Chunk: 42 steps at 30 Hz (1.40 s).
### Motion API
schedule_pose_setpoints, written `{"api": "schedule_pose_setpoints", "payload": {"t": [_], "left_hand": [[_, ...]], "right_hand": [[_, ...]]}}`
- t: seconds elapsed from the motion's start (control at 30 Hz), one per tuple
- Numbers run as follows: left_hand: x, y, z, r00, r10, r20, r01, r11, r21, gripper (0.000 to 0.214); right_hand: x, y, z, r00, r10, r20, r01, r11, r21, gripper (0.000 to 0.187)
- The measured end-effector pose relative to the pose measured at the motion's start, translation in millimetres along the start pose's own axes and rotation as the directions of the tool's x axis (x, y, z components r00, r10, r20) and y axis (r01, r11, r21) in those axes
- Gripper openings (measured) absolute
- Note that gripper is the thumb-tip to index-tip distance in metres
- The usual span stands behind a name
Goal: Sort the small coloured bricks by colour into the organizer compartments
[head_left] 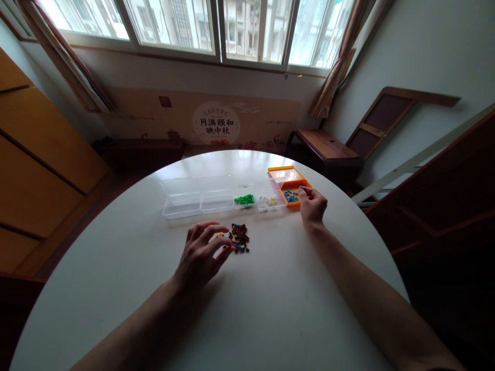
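My right hand (314, 205) is at the near right corner of an open orange box (280, 168), thumb and fingers pinched on a small blue piece (300, 187). More small blue pieces (290, 196) lie inside that box. On the table, my left hand (201, 250) curves beside a pile of small brown pieces (240, 235) with a few blue and yellow ones among them. Its fingers are apart, and they partly cover the pile's left side. Beyond it stands a clear plastic box (181, 211) with compartments, two of them holding green pieces (244, 200) and pale yellow pieces (269, 201).
Everything rests on a round white table (270, 309). Behind its far right edge is a wooden chair (327, 144). A printed panel (154, 121) covers the wall under the windows, and a wooden cabinet (34, 165) stands at the left.
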<state>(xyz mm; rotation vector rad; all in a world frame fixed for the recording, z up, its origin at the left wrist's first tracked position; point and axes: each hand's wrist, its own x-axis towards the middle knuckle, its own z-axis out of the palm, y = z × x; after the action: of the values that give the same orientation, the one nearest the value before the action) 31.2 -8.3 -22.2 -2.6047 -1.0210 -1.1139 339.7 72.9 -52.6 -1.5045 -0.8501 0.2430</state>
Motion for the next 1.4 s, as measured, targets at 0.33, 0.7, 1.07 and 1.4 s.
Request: {"api": "schedule_pose_setpoints", "payload": {"t": [0.33, 0.7, 1.07, 1.4], "left_hand": [[-0.3, -0.4, 0.4, 1.000, -0.018, 0.021, 0.018, 1.000, 0.011, 0.008], [-5.5, -1.4, 2.8, 0.977, -0.055, 0.208, 0.059, 0.998, -0.011, 0.015], [-6.0, -0.9, 1.9, 0.976, -0.054, 0.211, 0.059, 0.998, -0.017, 0.012], [-4.2, -3.1, 2.1, 0.975, -0.007, 0.221, 0.015, 0.999, -0.031, 0.010]], "right_hand": [[-3.9, -6.3, -0.4, 1.000, -0.013, 0.001, 0.013, 0.999, 0.046, 0.028], [-64.6, -48.5, 5.6, 0.858, -0.390, 0.334, 0.361, 0.921, 0.147, 0.014], [-94.9, -56.4, 7.7, 0.635, -0.522, 0.570, 0.470, 0.846, 0.251, 0.011], [-100.6, -58.4, 7.3, 0.551, -0.548, 0.629, 0.501, 0.821, 0.276, 0.013]]}}
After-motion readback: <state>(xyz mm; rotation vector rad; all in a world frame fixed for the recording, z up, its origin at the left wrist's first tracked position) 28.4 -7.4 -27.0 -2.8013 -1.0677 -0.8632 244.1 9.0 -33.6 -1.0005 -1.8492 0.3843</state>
